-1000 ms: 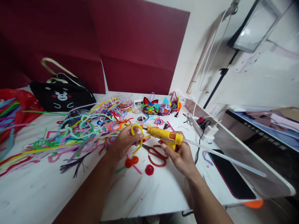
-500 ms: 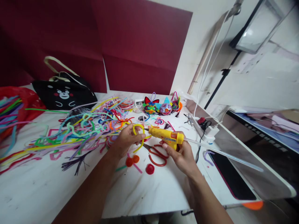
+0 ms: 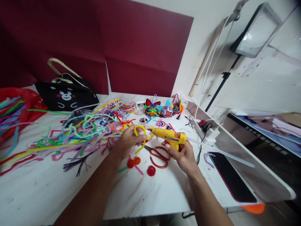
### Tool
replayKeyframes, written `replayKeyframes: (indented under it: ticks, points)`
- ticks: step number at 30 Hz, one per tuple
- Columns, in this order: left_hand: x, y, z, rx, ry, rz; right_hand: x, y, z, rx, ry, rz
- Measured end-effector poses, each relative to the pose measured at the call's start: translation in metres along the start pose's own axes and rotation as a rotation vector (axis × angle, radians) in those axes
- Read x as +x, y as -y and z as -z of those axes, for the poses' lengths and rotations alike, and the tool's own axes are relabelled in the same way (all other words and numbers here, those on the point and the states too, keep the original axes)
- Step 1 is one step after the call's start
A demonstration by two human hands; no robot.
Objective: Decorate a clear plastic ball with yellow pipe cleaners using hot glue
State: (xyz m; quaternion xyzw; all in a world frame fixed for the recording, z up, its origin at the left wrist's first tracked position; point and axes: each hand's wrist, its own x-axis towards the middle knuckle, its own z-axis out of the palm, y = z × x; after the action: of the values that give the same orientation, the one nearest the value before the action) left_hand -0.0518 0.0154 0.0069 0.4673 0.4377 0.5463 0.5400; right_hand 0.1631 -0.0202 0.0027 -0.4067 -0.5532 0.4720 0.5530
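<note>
My left hand (image 3: 129,142) pinches a yellow pipe cleaner (image 3: 145,140) bent into a loop with loose ends. My right hand (image 3: 182,153) is wrapped round the grip of a yellow hot glue gun (image 3: 169,135), a long clear glue stick (image 3: 221,148) sticking out of its back. The gun's nozzle points left, a short gap from the yellow loop. Below the gun, scissors with red handles (image 3: 160,157) lie on the table. Nearer me are a red coiled disc (image 3: 151,170) and two orange coils (image 3: 134,162) on crossed pipe cleaner pieces.
A tangle of coloured pipe cleaners (image 3: 91,125) spreads over the left side. Finished colourful ornaments (image 3: 166,110) stand at the back. A black bag (image 3: 67,95) is back left. To the right are a power strip (image 3: 207,131) and a phone (image 3: 231,175).
The glue gun has drawn back slightly to the right, and its nozzle now stands a little away from the yellow loop. My left hand keeps its hold.
</note>
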Motion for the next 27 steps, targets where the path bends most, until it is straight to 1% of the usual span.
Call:
replayKeyframes:
  ticks: [3, 8, 10, 12, 14, 18, 21, 27]
  points:
    - [0.001, 0.0, -0.001, -0.008, -0.046, 0.002, 0.002, -0.001, 0.002, 0.014, -0.038, -0.03]
    - [0.005, -0.002, -0.002, -0.002, -0.18, -0.006, 0.007, -0.002, 0.005, 0.043, -0.145, -0.094]
    - [0.006, -0.004, -0.002, -0.008, -0.218, -0.015, 0.008, 0.0, 0.005, 0.064, -0.145, -0.117]
    - [0.005, -0.004, -0.002, -0.02, -0.229, -0.021, 0.006, 0.004, 0.003, 0.086, -0.129, -0.13]
    - [0.004, -0.005, -0.002, -0.028, -0.209, -0.013, 0.004, 0.01, 0.0, 0.09, -0.108, -0.135]
    - [0.003, -0.004, -0.002, 0.005, -0.113, -0.041, 0.003, 0.019, -0.005, 0.049, -0.049, -0.127]
    - [0.002, -0.003, -0.002, 0.048, -0.056, -0.084, 0.004, 0.019, -0.005, 0.005, -0.025, -0.113]
    - [0.001, -0.002, 0.0, 0.084, -0.011, -0.115, 0.005, 0.015, -0.003, -0.034, 0.011, -0.124]
